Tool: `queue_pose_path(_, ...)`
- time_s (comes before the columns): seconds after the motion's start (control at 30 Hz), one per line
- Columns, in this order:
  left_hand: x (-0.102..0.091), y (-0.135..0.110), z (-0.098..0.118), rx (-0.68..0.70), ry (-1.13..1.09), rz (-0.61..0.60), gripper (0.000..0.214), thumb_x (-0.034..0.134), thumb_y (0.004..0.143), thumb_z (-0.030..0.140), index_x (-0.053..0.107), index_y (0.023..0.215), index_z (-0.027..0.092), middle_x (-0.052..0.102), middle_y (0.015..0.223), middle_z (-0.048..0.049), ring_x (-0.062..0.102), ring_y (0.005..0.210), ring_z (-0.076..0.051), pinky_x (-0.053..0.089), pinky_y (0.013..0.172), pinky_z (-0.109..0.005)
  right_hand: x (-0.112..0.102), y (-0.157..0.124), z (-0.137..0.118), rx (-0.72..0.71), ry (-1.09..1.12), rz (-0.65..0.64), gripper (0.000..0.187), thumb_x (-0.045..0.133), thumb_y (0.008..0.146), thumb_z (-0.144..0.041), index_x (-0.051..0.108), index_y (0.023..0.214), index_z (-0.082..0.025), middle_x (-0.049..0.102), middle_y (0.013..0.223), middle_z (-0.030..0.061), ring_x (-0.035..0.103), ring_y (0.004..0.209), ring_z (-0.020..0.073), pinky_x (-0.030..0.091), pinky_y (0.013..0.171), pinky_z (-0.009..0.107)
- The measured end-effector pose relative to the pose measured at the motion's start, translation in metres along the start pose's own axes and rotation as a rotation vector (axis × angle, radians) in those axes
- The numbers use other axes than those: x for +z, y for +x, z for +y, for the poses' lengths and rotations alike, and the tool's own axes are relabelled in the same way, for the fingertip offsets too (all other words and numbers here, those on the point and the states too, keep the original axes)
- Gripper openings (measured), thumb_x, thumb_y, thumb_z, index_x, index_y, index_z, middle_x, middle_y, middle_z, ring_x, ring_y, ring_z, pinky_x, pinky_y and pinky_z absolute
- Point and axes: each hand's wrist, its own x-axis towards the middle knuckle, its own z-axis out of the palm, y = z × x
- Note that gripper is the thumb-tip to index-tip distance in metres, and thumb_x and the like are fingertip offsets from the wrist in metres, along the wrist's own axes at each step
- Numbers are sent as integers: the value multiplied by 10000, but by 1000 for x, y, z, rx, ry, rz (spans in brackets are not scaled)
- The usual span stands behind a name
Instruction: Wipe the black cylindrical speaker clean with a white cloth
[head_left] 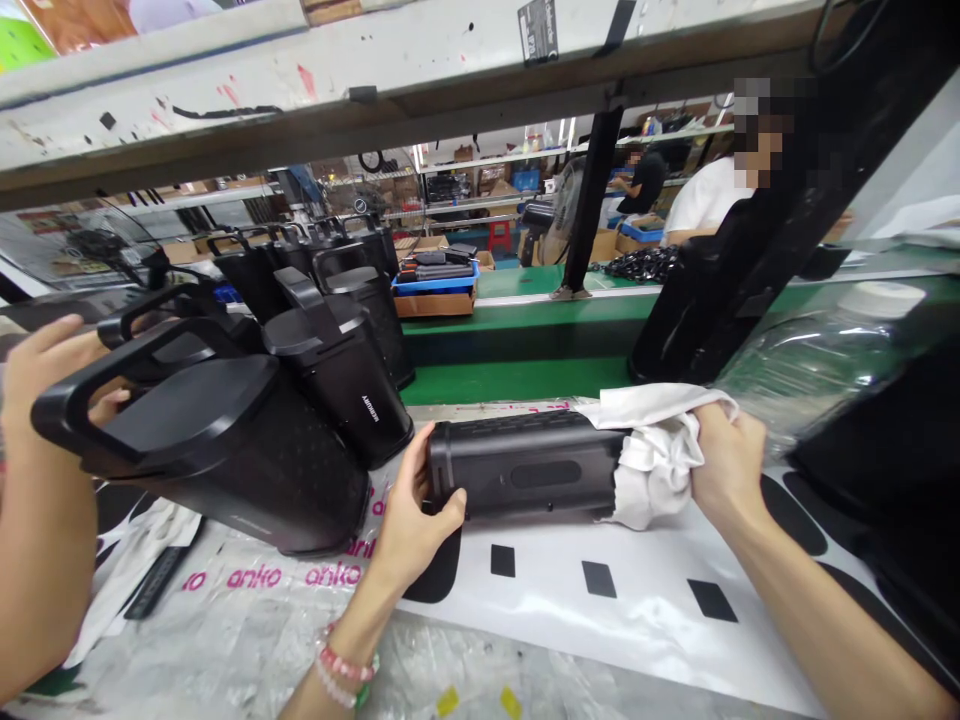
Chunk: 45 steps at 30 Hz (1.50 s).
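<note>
Black case (536,473) lies between left hand (409,518) — pinching its end — and right hand (727,455), clutching white cloth (654,470) against it.

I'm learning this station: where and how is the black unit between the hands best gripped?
Probably grip the black unit around its left end, from the left, like the left hand: its long body lies sideways, and white cloth hides the right end.

Green bench (517,380), red stool (499,235), stocked shelves (495,161)
</note>
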Motion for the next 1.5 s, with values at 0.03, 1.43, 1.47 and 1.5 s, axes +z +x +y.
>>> queue_pose_path(0.03,0,0,0,1,-1,1,725,624,735,193,334,1398,224,404,1471,-102,427,1337,-246,386,1102,-359,0,0,0,1,-2,-1,267,583,592,-365,391,510,-198,333,487,-65,277,508,90,218,411,217)
queue_pose_path(1.43,-1,-2,3,38,138,56,664,580,705,156,410,1343,223,516,1366,-88,518,1240,-250,405,1078,-410,0,-1,-1,-45,-76,-6,261,554,598,-361,373,498,-201,331,494,-57,275,512,95,219,430,231)
queue_pose_path(1.47,0,-3,3,41,134,53,658,575,710,155,406,1342,226,510,1372,-87,511,1248,-248,403,1079,-410,0,-1,-1,-45,-77,-6,261,554,599,-358,372,498,-201,330,493,-57,275,512,95,219,431,232)
queue_pose_path(1.5,0,-3,3,43,135,39,679,574,706,146,388,1353,233,492,1389,-85,497,1263,-248,399,1083,-411,0,-1,-1,-45,-78,-6,259,555,601,-355,375,498,-200,332,493,-57,277,511,95,220,432,232)
